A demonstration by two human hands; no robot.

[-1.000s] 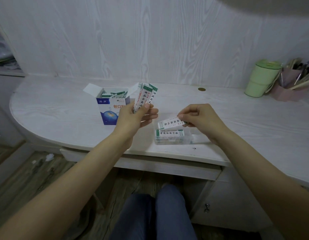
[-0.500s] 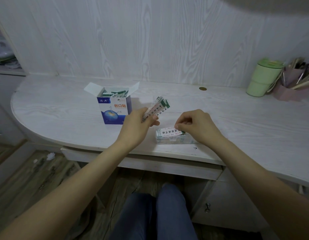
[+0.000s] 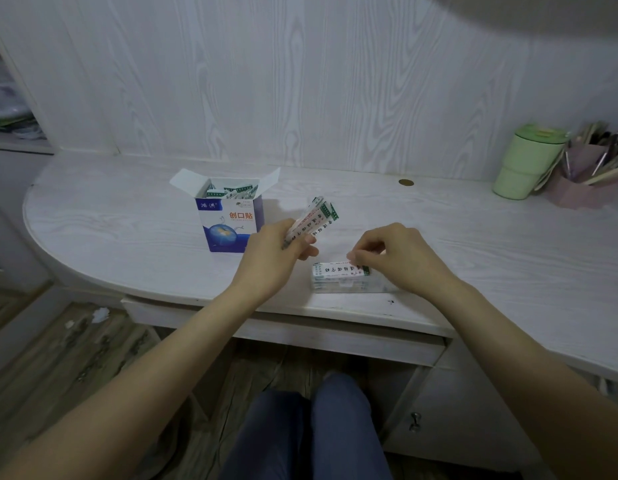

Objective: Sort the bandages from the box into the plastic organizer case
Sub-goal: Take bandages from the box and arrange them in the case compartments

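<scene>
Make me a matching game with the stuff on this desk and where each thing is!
Things:
1. bandage box
2. green cup
3. plastic organizer case
4. bundle of bandages

Places:
A. held in the left hand
B. far right of the desk, beside the pen holder
C. under the right hand, near the desk's front edge
D. standing open, left of both hands

Pairs: 1-D, 2-B, 3-C, 4-A
</scene>
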